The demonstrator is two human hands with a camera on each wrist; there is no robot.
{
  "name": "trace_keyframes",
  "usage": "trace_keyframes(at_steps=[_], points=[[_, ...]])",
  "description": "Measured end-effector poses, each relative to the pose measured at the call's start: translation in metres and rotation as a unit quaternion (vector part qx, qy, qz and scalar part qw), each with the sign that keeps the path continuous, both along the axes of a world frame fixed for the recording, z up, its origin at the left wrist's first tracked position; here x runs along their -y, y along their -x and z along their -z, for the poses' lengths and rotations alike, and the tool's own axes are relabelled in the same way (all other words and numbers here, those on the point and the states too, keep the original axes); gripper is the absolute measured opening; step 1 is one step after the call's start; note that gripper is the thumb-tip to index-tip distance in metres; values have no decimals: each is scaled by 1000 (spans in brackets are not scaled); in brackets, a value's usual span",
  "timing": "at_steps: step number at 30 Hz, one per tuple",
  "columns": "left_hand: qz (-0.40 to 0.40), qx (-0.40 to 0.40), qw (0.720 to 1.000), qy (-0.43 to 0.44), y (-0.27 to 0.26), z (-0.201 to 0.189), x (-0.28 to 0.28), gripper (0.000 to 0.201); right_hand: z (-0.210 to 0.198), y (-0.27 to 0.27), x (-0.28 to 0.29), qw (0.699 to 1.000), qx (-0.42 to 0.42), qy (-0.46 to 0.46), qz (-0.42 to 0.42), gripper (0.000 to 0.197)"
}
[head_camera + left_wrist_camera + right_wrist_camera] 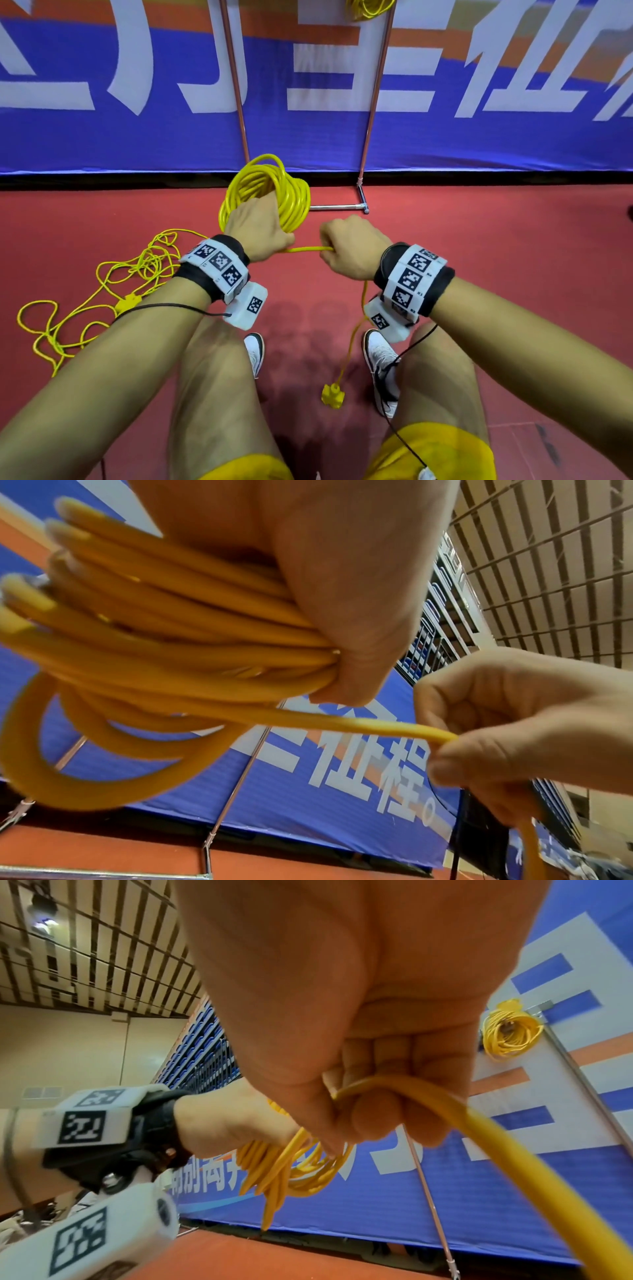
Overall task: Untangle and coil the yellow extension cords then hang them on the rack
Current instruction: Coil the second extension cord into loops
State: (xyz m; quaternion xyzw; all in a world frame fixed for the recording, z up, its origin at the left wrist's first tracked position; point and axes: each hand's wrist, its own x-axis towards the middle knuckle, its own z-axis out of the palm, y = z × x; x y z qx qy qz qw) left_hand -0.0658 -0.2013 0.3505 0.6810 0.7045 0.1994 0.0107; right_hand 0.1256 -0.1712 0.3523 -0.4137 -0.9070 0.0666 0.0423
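My left hand [260,226] grips a thick coil of yellow cord [270,186], its loops bunched under the fingers [346,615]. A short run of that cord [308,249] stretches to my right hand [349,246], which pinches it in a fist [377,1096]. From there the cord's tail drops between my feet to a yellow plug [333,396] on the red floor. A second yellow cord [102,294] lies tangled on the floor at the left. Another coiled cord [368,8] hangs on the rack, also seen as a small coil [510,1031] in the right wrist view.
The rack's two copper-coloured uprights [236,85] stand in front of a blue and orange banner [102,137]; its chrome foot bar [339,206] lies on the floor just beyond my hands. My white shoes [255,353] flank the hanging tail.
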Motion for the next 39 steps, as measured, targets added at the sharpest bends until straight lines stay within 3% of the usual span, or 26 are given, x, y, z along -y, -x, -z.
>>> trace_keyframes(at_steps=[6,13,19,21,24,26,27,29,33,36,39], points=[[3,-7,998,57,1,0,-4,39,-3,-5,-6,998,-32,25,-49,21],[-31,-25,999,8,7,-16,-7,35,-21,-1,-12,991,-67,-36,-110,20],[79,113,989,-49,19,-40,-22,40,-49,0,-24,976,-172,-90,-102,33],[132,227,963,-55,15,-49,-21,42,-55,1,-25,964,-233,-83,-101,30],[108,482,870,9,4,-60,-9,30,-63,3,-26,943,-315,-68,-84,24],[79,581,804,94,-3,-60,-5,58,-65,4,-25,939,-330,-65,-77,23],[84,598,789,116,-6,-59,-4,72,-66,5,-24,937,-334,-61,-76,22],[114,584,796,109,-10,-56,-3,78,-68,5,-24,929,-362,-40,-64,21],[136,484,860,94,-9,-63,6,32,-76,-2,-25,913,-406,-14,-44,30],[91,519,849,27,-13,-73,7,20,-72,-3,-32,931,-358,-54,-44,21],[61,523,848,-56,-17,-90,5,29,-60,5,-37,948,-306,-87,9,25]])
